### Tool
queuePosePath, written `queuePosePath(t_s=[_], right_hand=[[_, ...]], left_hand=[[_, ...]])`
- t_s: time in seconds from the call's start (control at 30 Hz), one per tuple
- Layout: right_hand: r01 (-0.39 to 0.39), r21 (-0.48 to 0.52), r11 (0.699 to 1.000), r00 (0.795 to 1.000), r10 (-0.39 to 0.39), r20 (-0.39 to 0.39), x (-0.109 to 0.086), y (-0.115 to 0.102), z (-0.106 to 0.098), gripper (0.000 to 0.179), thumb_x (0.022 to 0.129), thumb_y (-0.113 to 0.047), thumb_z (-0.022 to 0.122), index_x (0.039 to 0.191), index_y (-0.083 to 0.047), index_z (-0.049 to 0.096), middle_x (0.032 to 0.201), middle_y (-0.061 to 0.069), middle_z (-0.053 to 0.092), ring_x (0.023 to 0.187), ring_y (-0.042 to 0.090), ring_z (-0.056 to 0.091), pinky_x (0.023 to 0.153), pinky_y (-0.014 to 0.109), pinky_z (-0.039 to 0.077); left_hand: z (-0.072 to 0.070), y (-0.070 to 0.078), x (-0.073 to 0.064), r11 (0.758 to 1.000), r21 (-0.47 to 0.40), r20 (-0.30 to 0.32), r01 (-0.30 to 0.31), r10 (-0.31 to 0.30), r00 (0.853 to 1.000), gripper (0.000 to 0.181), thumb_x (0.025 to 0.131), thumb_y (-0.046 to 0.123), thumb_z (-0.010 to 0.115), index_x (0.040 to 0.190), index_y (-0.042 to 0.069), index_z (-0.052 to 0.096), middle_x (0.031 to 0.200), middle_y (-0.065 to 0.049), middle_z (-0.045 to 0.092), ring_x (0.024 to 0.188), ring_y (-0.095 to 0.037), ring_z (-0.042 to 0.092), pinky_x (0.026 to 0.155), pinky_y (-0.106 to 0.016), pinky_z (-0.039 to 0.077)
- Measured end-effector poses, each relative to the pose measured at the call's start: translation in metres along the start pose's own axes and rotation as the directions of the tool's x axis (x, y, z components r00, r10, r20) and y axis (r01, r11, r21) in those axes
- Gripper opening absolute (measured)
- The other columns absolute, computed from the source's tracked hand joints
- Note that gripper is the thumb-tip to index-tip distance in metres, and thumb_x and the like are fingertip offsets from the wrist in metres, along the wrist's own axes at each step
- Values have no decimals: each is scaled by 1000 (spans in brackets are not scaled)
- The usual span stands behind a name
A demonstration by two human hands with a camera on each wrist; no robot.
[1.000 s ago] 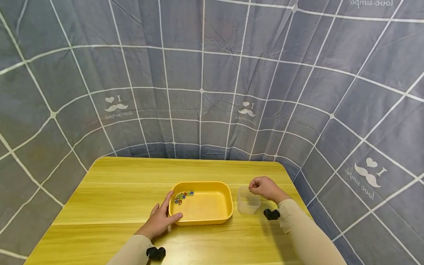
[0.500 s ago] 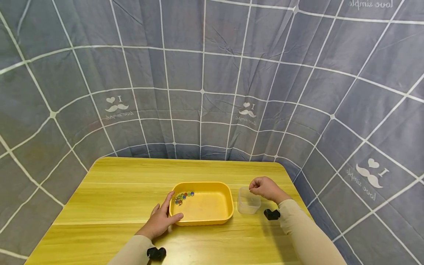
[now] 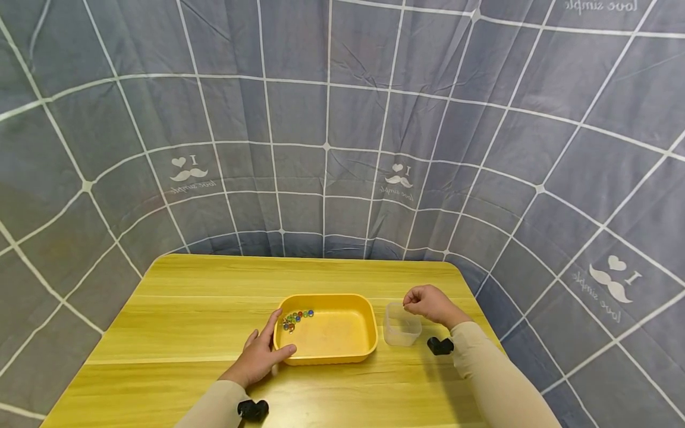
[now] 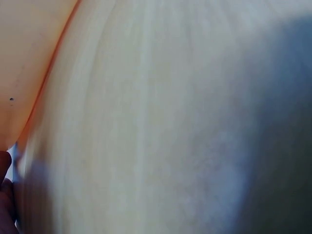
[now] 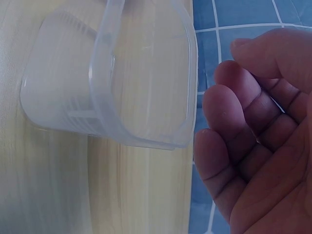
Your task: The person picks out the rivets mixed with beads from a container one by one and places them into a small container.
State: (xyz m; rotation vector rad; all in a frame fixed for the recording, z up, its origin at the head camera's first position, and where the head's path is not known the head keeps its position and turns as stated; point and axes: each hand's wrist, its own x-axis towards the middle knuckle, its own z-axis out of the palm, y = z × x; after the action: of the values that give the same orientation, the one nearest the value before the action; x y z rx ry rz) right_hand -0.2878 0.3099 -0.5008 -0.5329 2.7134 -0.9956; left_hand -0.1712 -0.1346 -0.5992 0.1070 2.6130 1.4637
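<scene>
A yellow plastic basin [image 3: 342, 333] stands on the table, with several coloured glass marbles [image 3: 298, 319] gathered at its left end. My left hand [image 3: 257, 356] holds the basin's left end, thumb over the near rim and fingers along the side. In the left wrist view only a bit of that hand shows, beside the basin wall [image 4: 29, 58]. Right of the basin is a clear plastic container [image 3: 402, 336]. My right hand [image 3: 430, 304] hovers at its far right rim, thumb and forefinger together. In the right wrist view its fingers [image 5: 222, 109] are curled; nothing shows between them.
The yellow wood-grain table [image 3: 214, 285] carries the basin and the container. Behind and beside it hangs a grey checked curtain [image 3: 299, 113]. A black wrist camera [image 3: 253, 409] is strapped on the left sleeve, another black camera [image 3: 440, 346] on the right.
Both hands, the basin, the marbles and the container keep their places. Only the curtain at the right has shifted slightly to the right.
</scene>
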Motion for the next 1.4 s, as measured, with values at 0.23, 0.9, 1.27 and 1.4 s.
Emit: queuePosePath(t_s=[0.23, 0.9, 1.27, 1.4], right_hand=[[-19, 6, 1000, 1000, 19, -7, -5, -3, 5, 11, 94, -15, 74, 99, -5, 77, 84, 0, 70, 73, 14, 56, 67, 29, 49], [-48, 34, 998, 999, 48, -18, -13, -9, 14, 14, 96, -15, 74, 104, -4, 78, 90, 1, 74, 82, 12, 63, 74, 29, 55], [-7, 31, 999, 1000, 8, -6, 5, -32, 19, 17, 97, -19, 73, 109, -10, 79, 93, 0, 73, 86, 15, 65, 81, 33, 58], [8, 53, 999, 1000, -9, 15, 16, -47, 27, 19, 98, -20, 72, 115, -14, 79, 90, 2, 72, 80, 13, 61, 76, 30, 56]], left_hand=[[-2, -5, -1, 1000, 14, 0, -16, 16, 1000, 101, 97, 50, 73, 172, 26, 9, 155, -20, 56, 149, -51, 43, 128, -70, -7], [-5, -12, -5, 999, 33, 3, -19, 18, 1000, 102, 96, 50, 73, 171, 26, 9, 160, -21, 51, 151, -52, 40, 128, -70, -7], [-6, -8, -5, 1000, 21, 7, -12, 12, 1000, 101, 97, 49, 73, 172, 26, 9, 158, -21, 53, 150, -50, 42, 128, -69, -8], [-6, -8, -4, 1000, 12, 14, -12, 12, 1000, 102, 97, 51, 73, 171, 29, 7, 157, -20, 54, 152, -51, 38, 127, -70, -8]])
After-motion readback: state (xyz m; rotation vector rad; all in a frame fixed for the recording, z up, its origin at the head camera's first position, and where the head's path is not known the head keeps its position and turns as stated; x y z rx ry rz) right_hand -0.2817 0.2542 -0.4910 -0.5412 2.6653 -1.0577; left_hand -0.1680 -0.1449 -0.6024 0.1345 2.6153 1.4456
